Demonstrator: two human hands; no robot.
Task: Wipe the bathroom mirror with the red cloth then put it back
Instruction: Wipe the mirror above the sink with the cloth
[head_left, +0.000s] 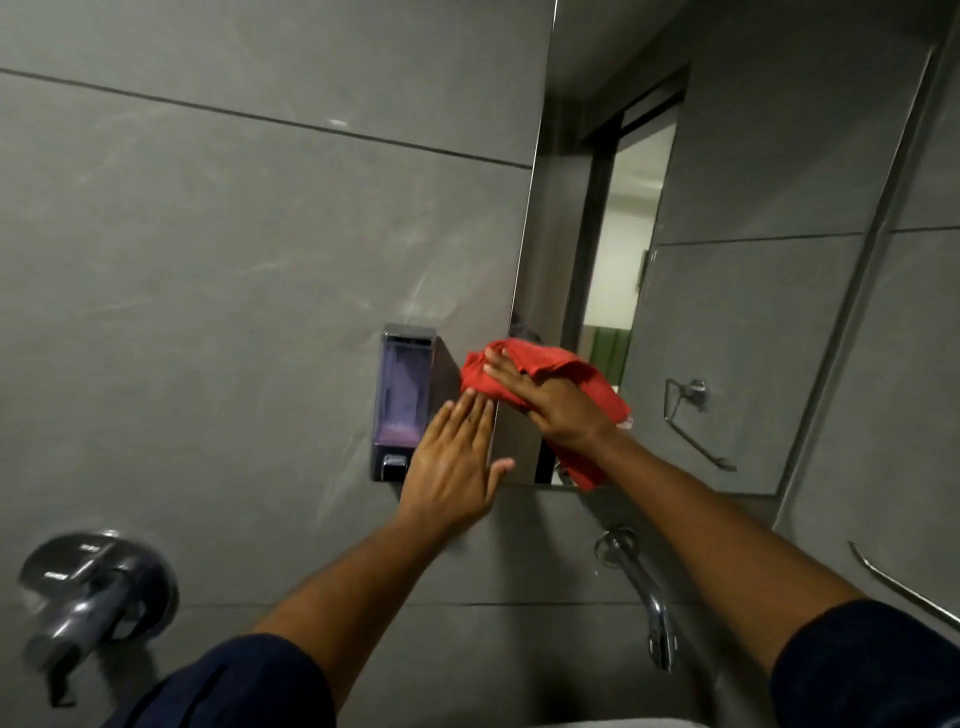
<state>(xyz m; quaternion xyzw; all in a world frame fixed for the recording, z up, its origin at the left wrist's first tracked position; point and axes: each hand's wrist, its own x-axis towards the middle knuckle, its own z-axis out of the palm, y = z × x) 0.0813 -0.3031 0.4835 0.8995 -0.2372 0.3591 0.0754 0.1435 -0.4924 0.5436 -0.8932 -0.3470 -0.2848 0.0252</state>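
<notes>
The bathroom mirror (737, 270) hangs on the grey tiled wall and fills the upper right. A red cloth (550, 364) is pressed flat against the mirror's lower left corner under my right hand (550, 405); part of it hangs down below my wrist. My left hand (457, 457) rests flat with fingers spread on the wall, right at the mirror's left edge and just below the cloth. It holds nothing.
A wall-mounted soap dispenser (402, 400) sits just left of my left hand. A chrome tap (644, 592) juts from the wall below the mirror. Another chrome fitting (88, 587) is at the lower left. The mirror reflects a towel ring (685, 400) and a doorway.
</notes>
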